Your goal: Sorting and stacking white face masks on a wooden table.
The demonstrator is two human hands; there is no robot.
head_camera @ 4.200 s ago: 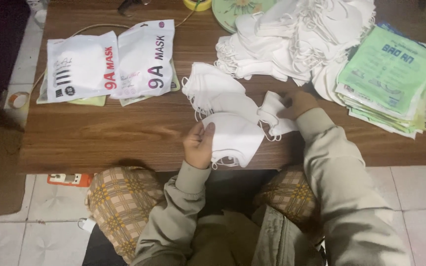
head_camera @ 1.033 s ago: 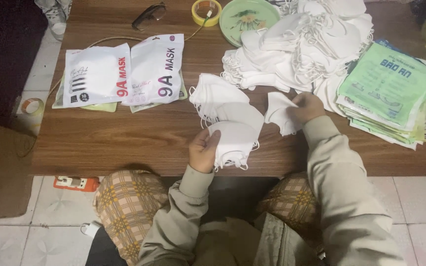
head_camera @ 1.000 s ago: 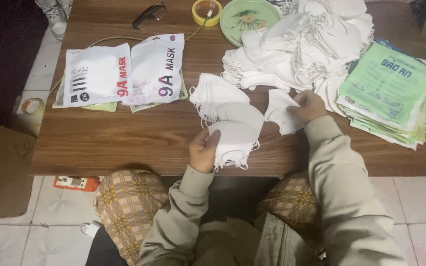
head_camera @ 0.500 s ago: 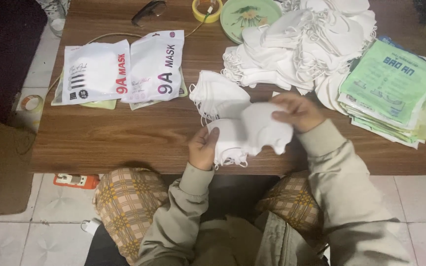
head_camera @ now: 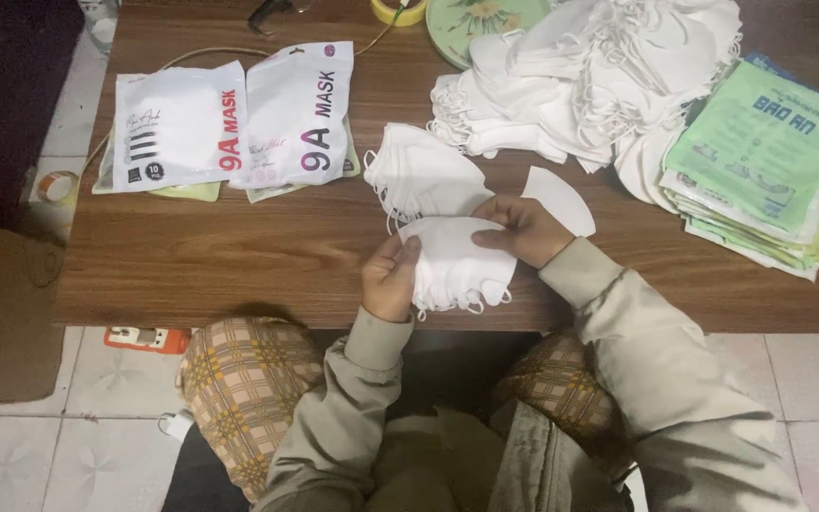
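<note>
My left hand [head_camera: 390,278] grips the left edge of a small stack of folded white face masks [head_camera: 455,267] near the front edge of the brown wooden table [head_camera: 239,256]. My right hand [head_camera: 521,228] presses on the top right of the same stack, thumb and fingers closed on it. Just beyond the stack lies another bundle of white masks [head_camera: 424,173], and a single folded mask [head_camera: 561,197] rests to the right of my right hand.
A large loose heap of white masks [head_camera: 599,76] fills the back right. Green printed packets [head_camera: 770,161] are stacked at the right edge. Two white mask pouches [head_camera: 234,123] lie at the left. A green plate [head_camera: 471,21] and yellow tape roll [head_camera: 400,9] sit at the back.
My right hand picked a mask from the right and brought it onto the stack held by my left hand; one folded mask stays on the table beside it.
</note>
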